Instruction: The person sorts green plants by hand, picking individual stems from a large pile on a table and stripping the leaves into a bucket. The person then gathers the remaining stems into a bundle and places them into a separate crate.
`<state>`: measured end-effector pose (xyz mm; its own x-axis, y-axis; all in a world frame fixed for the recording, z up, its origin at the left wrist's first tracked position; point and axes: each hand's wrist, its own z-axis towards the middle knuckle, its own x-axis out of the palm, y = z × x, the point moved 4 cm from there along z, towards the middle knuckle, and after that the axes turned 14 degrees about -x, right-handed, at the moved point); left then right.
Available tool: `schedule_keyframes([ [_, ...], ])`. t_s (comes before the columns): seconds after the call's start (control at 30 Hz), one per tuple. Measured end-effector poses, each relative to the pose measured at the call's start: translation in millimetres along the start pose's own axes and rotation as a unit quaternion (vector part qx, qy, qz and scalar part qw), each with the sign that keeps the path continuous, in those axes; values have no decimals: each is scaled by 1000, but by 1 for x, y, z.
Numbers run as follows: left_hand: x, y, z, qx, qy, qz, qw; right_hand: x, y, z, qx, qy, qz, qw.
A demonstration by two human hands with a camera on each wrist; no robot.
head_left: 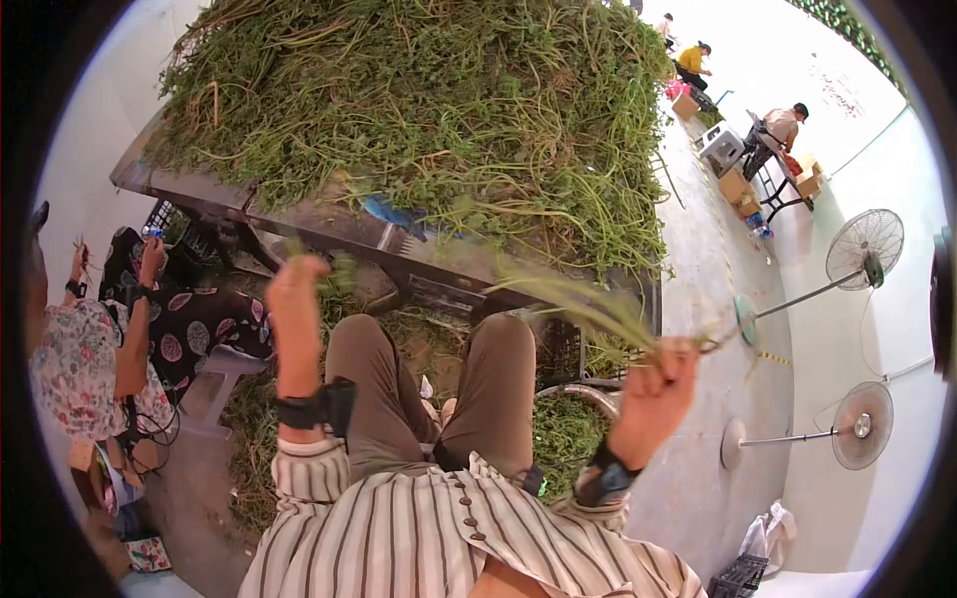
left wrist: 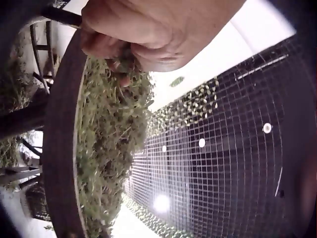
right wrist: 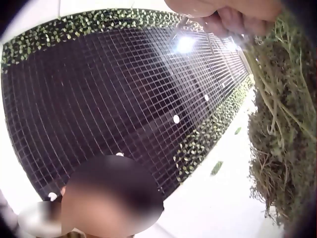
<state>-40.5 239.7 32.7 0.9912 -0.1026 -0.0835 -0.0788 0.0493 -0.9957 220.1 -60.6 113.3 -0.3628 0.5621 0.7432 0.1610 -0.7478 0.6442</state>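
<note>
Long green plant stems [head_left: 588,304] stretch leftward from my right hand [head_left: 653,399], whose fingers grip one end in front of the table. They are blurred in the head view. In the right wrist view, the curled fingers show at the top, with stems [right wrist: 262,89] beside them. My left hand [head_left: 297,299] is raised near the table edge and pinches a small green sprig [left wrist: 127,58], partly hidden by the fingers. A big heap of leafy green stems [head_left: 429,110] covers the table [head_left: 184,184] before me.
A blue object [head_left: 394,212] lies at the table's near edge. Cut greens [head_left: 573,439] lie on the floor below. Another person [head_left: 90,349] sits at the left. Two standing fans [head_left: 862,427] and a person at a small table [head_left: 778,130] are at the right.
</note>
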Motion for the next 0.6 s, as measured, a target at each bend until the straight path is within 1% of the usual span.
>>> schedule_keyframes([
  [0.03, -16, -2, 3, -76, -16, -60, 995, -8, 12, 11, -25, 38, 45, 998],
  [0.07, -30, -4, 4, -153, -28, -118, 981, -11, 18, 13, -52, 73, 89, 992],
  [0.1, -33, -3, 8, -144, -9, -188, 972, -10, 17, 9, -52, 66, 87, 993],
  [0.17, -18, 0, 2, -153, 1, -190, 970, -6, 7, 6, -40, 18, 83, 996],
  [0.2, -10, -5, -3, -158, 5, -195, 968, -3, 2, 5, -40, 18, 86, 995],
  [0.23, -3, -3, -3, -173, 43, -201, 963, 0, -5, 3, -30, 25, 76, 996],
  [0.27, 4, -8, -8, -155, 82, -184, 967, 2, -11, 2, -18, 31, 66, 997],
  [0.33, 14, -16, -13, -148, 113, -174, 967, 3, -18, 0, -8, 36, 68, 997],
  [0.4, 22, -23, -14, -141, 114, -166, 969, 2, -22, -3, 2, 29, 18, 999],
  [0.43, 25, -26, -17, -138, 121, -158, 970, 2, -25, -4, 6, 30, 19, 999],
  [0.47, 27, -27, -20, -140, 117, -157, 971, 2, -31, -7, 30, 23, 2, 999],
  [0.5, 31, -30, -23, -140, 132, -142, 971, 2, -36, -9, 52, 17, -14, 998],
  [0.53, 36, -32, -26, -138, 149, -128, 971, 5, -39, -11, 52, 17, -13, 998],
  [0.57, 39, -36, -29, -124, 148, -99, 976, 9, -43, -14, 59, 14, -25, 998],
  [0.6, 41, -38, -32, -123, 150, -97, 976, 12, -46, -17, 65, 11, -37, 997],
])
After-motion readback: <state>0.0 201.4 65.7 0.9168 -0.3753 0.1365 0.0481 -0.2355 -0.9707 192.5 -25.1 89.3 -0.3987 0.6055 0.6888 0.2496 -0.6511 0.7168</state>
